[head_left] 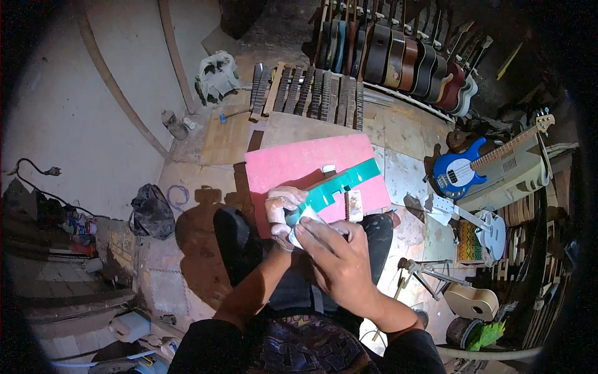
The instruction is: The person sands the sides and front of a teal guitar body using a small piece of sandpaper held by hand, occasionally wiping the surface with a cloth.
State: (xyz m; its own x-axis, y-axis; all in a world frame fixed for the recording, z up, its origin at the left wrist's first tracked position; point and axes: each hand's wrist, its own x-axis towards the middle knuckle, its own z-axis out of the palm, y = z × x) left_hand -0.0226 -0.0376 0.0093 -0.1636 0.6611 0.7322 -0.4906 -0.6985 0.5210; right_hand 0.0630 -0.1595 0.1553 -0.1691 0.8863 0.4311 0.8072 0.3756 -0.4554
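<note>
With dark fretted necks [303, 91] beyond and a blue bass guitar [478, 164] rightward, a glossy green notched bar [334, 186] slants over a flat pink board [293, 163], near end gripped by the left hand [284, 209], the right hand [337, 260] pinching a white pad [309, 215] against it.

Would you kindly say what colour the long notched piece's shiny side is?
The shiny side is teal; head view.
</note>
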